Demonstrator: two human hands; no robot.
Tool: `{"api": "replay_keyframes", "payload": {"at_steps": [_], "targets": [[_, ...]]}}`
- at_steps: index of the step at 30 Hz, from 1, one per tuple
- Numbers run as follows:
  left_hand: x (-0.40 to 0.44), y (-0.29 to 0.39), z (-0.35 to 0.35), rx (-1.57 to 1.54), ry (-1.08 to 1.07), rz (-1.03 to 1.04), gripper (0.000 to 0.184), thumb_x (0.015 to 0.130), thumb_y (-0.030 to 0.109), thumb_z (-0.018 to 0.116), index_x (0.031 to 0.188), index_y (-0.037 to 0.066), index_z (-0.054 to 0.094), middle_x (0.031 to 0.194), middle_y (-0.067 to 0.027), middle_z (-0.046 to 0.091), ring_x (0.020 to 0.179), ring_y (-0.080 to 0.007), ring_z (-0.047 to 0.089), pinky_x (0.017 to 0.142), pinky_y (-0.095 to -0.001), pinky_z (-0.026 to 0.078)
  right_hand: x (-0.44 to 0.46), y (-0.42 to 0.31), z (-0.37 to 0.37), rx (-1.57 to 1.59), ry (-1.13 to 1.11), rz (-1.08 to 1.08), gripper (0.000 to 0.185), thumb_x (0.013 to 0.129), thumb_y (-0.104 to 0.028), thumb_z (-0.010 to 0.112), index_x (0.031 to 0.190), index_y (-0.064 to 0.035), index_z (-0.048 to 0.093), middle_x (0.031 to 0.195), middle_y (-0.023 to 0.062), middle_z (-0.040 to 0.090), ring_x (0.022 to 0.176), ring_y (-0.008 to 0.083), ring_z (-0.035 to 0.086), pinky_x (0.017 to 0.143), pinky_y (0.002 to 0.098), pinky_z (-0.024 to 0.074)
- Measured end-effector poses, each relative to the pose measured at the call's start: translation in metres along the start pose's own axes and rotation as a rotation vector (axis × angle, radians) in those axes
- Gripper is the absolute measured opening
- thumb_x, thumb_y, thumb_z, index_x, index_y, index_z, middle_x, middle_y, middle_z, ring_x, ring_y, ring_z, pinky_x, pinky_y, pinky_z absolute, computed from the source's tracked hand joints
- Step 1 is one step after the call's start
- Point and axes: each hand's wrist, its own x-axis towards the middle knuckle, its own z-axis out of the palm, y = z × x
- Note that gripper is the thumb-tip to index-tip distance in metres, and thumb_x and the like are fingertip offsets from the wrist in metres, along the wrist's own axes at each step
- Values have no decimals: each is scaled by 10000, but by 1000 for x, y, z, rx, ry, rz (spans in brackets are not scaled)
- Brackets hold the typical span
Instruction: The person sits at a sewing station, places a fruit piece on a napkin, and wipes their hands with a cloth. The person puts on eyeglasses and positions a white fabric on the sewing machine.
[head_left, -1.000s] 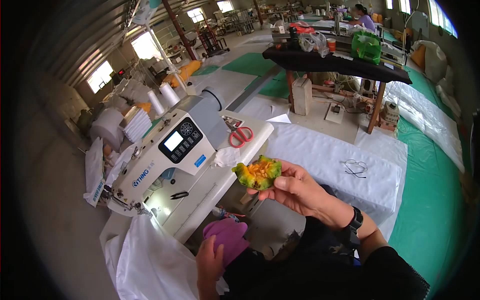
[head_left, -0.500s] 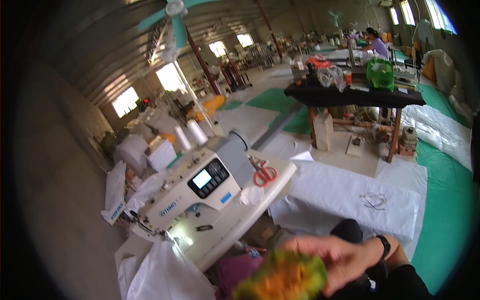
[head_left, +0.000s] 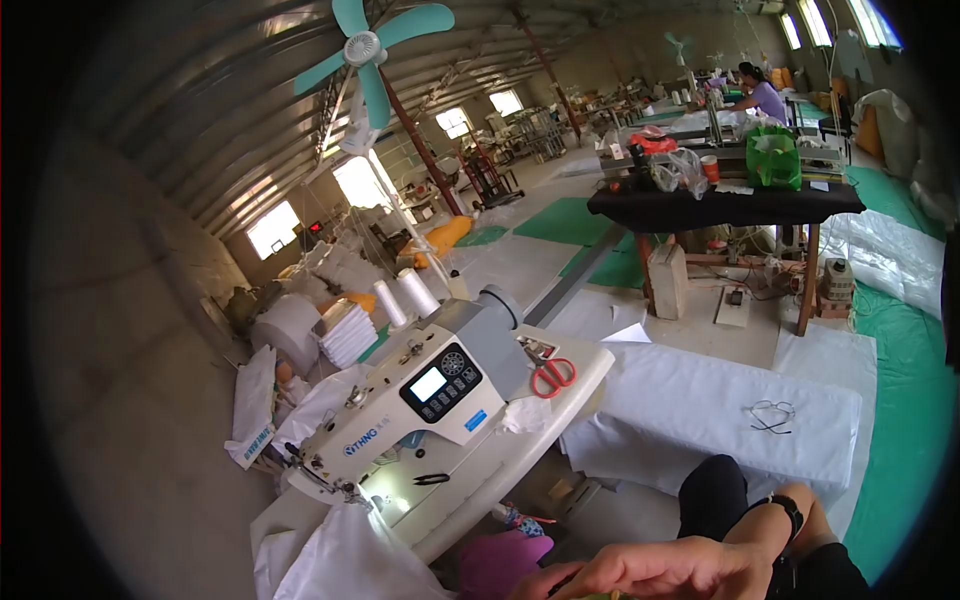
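Low in the view, my right hand (head_left: 670, 572) has its fingers curled, with a dark watch band on the wrist. A thin sliver of the green-and-orange fruit piece (head_left: 612, 595) shows beneath the fingers; the rest lies below the frame. Left of this hand is a purple cloth-like item (head_left: 500, 560). My left hand cannot be made out. The white sewing machine (head_left: 400, 405) stands to the left with its screen and needle light on. White fabric (head_left: 350, 560) hangs under its needle.
Red-handled scissors (head_left: 553, 378) and small black snips (head_left: 432, 479) lie on the machine table (head_left: 480, 490). Glasses (head_left: 772, 416) rest on a white-covered surface (head_left: 720, 400) at the right. Behind is a black-topped table (head_left: 730, 205) with bags; a person (head_left: 766, 100) sits far back.
The view has tilted up and left. My right hand has moved down with the fruit piece, which has nearly left the frame. My left hand, earlier by the purple item, no longer shows.
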Motion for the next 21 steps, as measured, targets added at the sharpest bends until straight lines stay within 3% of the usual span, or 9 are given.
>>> {"api": "replay_keyframes", "payload": {"at_steps": [2, 5, 7, 9, 11, 13, 15, 18, 21], "targets": [[-12, -6, 14, -27, 206, -65, 357, 936, 238, 538, 1233, 40, 558, 1042, -164, 602, 951, -319, 578, 841, -360, 445, -1, -1, 2, -2, 20, -40, 722, 810, -10, 688, 1364, 36, 229, 1373, 192, 367, 1262, 240, 417, 1048, 363, 348], [-32, -36, 13, 45, 206, -52, 348, 931, 247, 537, 1205, 34, 572, 1005, -169, 601, 923, -327, 579, 840, -376, 448, 1, -1, 1, -11, 86, -66, 730, 819, -21, 682, 1379, 38, 218, 1374, 197, 375, 1274, 240, 407, 1054, 370, 342], [-45, -55, 3, 125, 205, -43, 342, 926, 256, 535, 1177, 29, 585, 968, -174, 600, 896, -336, 579, 839, -392, 451, 1, 15, -15, 24, -26, -237, 749, 830, -66, 682, 1400, 26, 205, 1375, 198, 384, 1287, 243, 395, 1068, 377, 326], [-50, -39, -3, 127, 189, -75, 339, 924, 260, 535, 1162, 26, 592, 949, -176, 600, 882, -340, 579, 839, -400, 452, 12, 0, -13, -65, 44, -315, 794, 829, -153, 709, 1398, 74, 203, 1360, 205, 399, 1268, 240, 410, 1058, 366, 325], [-24, 31, -13, -476, 109, -261, 949, 823, 677, 498, 1299, -133, 363, 1071, -273, 586, 742, -266, 646, 701, -306, 542, 17, -24, -28, -340, 607, -120, 642, 896, -271, 617, 1354, 58, 311, 1323, 181, 463, 1194, 267, 509, 989, 401, 445], [-2, 54, -8, -1067, -112, 8, 1000, 822, 729, 382, 1324, -134, 319, 1108, -263, 576, 659, -213, 624, 635, -274, 522, 20, -26, -84, -294, 655, -233, 466, 961, -235, 514, 1298, 54, 377, 1265, 164, 510, 1118, 242, 567, 946, 321, 489], [22, 83, -9, -1186, -368, -187, 1109, 731, 821, 333, 1332, -111, 330, 1056, -196, 573, 638, -124, 541, 549, -203, 423, 13, -23, -120, -226, 664, -265, 465, 962, -279, 508, 1251, 73, 418, 1242, 175, 522, 1117, 267, 568, 951, 333, 493], [35, 85, 5, -1471, -422, -114, 1150, 670, 858, 321, 1340, -77, 339, 987, -129, 552, 627, -91, 481, 525, -181, 358, -1, -11, -145, -214, 738, -243, 474, 954, -328, 515, 1236, 48, 454, 1229, 179, 532, 1110, 243, 572, 899, 310, 505], [38, 76, 7, -1487, -512, -280, 1156, 641, 871, 295, 1348, -42, 346, 943, -84, 534, 627, -69, 459, 513, -175, 329, -11, -13, -155, -210, 761, -254, 479, 952, -337, 519, 1240, 41, 457, 1220, 179, 536, 1073, 220, 580, 861, 297, 503]]}}
